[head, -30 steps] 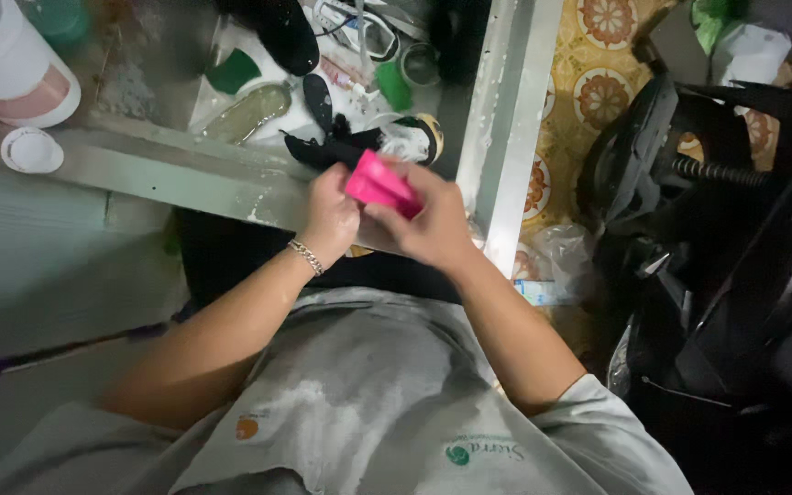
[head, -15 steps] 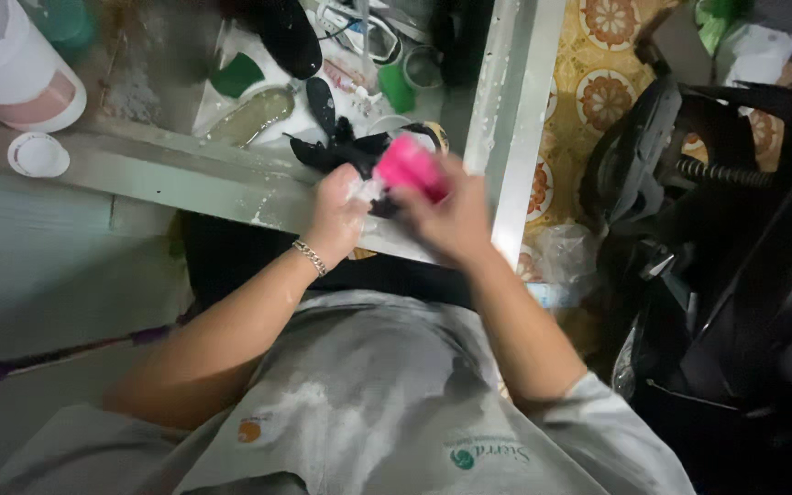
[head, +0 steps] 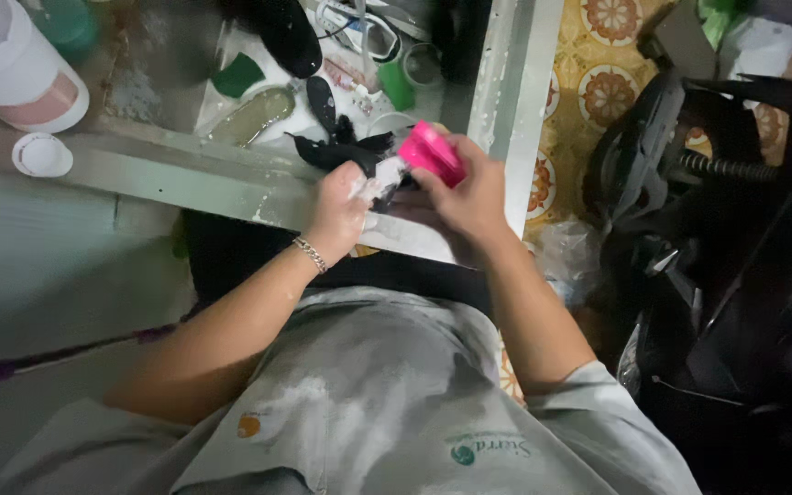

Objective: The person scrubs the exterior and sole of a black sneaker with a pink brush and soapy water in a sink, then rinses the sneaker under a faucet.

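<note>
I saw my right hand (head: 469,197) closed around a bright pink plastic block-shaped tool (head: 431,151), which it held tilted just above the near edge of the grey metal table (head: 185,174). My left hand (head: 341,206) was curled, with its fingers pinching a small whitish piece (head: 387,170) that touched the lower end of the pink tool; what this piece was I could not tell. A black fabric piece (head: 341,151) lay on the table just behind both hands. I judged that the left hand should keep the small piece steady and pressed near the table edge, and the right hand should move the pink tool in short, even strokes, so nothing slips off the edge.
</note>
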